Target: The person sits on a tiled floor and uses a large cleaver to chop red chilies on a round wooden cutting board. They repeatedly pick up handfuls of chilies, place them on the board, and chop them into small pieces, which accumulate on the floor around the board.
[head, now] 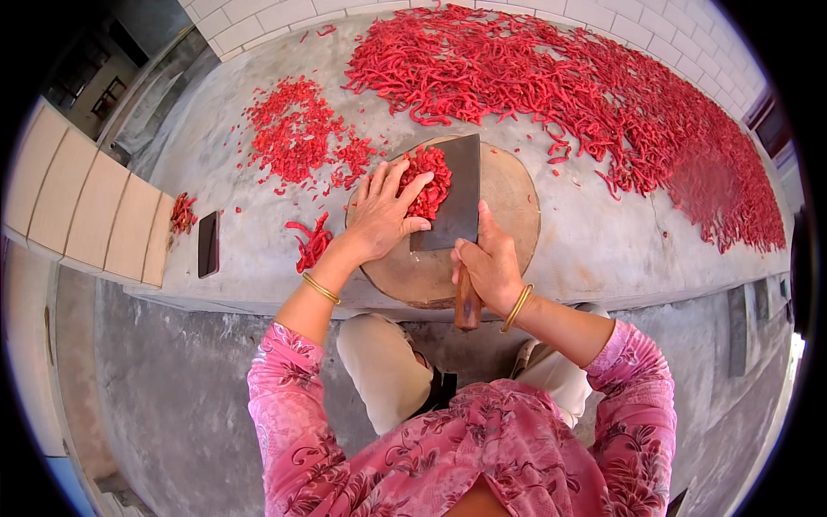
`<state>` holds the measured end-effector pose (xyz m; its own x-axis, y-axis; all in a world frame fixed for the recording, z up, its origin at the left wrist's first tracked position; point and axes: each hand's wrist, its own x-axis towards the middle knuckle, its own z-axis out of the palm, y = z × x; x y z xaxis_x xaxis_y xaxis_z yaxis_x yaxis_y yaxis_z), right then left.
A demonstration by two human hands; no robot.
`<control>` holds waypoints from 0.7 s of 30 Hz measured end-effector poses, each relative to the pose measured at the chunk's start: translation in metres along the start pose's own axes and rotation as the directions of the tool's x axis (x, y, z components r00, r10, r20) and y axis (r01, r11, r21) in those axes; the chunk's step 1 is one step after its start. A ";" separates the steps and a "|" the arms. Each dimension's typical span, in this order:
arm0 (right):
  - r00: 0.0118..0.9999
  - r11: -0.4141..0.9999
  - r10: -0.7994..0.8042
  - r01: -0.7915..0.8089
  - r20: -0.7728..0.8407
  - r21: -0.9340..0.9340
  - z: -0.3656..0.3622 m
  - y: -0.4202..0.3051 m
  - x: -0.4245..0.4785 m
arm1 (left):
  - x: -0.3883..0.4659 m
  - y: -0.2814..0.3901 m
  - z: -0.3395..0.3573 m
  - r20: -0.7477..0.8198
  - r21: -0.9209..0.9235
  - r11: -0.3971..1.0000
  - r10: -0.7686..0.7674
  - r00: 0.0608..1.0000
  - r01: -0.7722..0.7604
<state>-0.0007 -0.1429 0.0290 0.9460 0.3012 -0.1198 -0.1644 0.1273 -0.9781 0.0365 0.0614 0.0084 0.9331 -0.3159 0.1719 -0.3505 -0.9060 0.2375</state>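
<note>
On a round wooden chopping block lies a heap of chopped red chilies. My right hand grips the wooden handle of a broad cleaver, whose dark blade lies nearly flat on the block, its left part under or against the heap. Spread over the heap's left side is my left hand, fingers apart and touching the pieces; what lies under its palm is hidden. Left of the block, near my left wrist, sits a small bunch of whole red chilies.
Whole red chilies cover the concrete ledge along the tiled wall, from back to right. Chopped chilies are scattered at the back left. A smartphone and a small chili pile lie near the low tiled wall at left.
</note>
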 end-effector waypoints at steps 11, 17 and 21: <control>0.887 0.731 -0.459 0.410 0.051 -0.545 0.032 -0.009 0.189 | 0.044 -0.146 -0.059 -0.512 0.036 0.999 -0.010 0.859 0.033; 0.996 0.996 -0.092 0.092 0.007 0.006 -0.021 -0.040 0.067 | -0.064 -0.171 -0.038 -0.308 -0.430 0.830 -0.505 0.806 0.355; 0.999 1.000 0.002 -0.003 0.033 0.030 -0.049 -0.030 0.020 | -0.129 -0.163 -0.004 -0.243 -0.372 0.782 -0.602 0.760 0.500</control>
<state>0.0368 -0.1873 0.0475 0.9359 0.3329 -0.1155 -0.1750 0.1546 -0.9724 -0.0271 0.2508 -0.0484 0.9009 0.3739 0.2205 0.1625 -0.7615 0.6274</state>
